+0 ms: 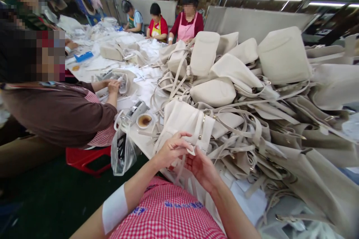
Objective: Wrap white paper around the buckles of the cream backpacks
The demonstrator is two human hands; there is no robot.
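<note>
In front of my apron, my left hand (174, 149) is closed, pinching the end of a beige bag strap (192, 151) near a small shiny metal piece. My right hand (204, 170) meets it from the other side, its thumb and fingers closed on the same strap end. Part of the strap hangs below the hands; its exact hold is partly hidden by my fingers. Just beyond lies a beige bag (181, 117) with metal buckle fittings on its straps, on the near edge of the heap.
A large heap of beige bags (283, 56) covers the right side. To the left are a bowl of brown liquid (144, 120), a clear plastic bag (123, 153) hanging at the table edge and a red stool (88, 158). A co-worker sits close by; several others work farther back.
</note>
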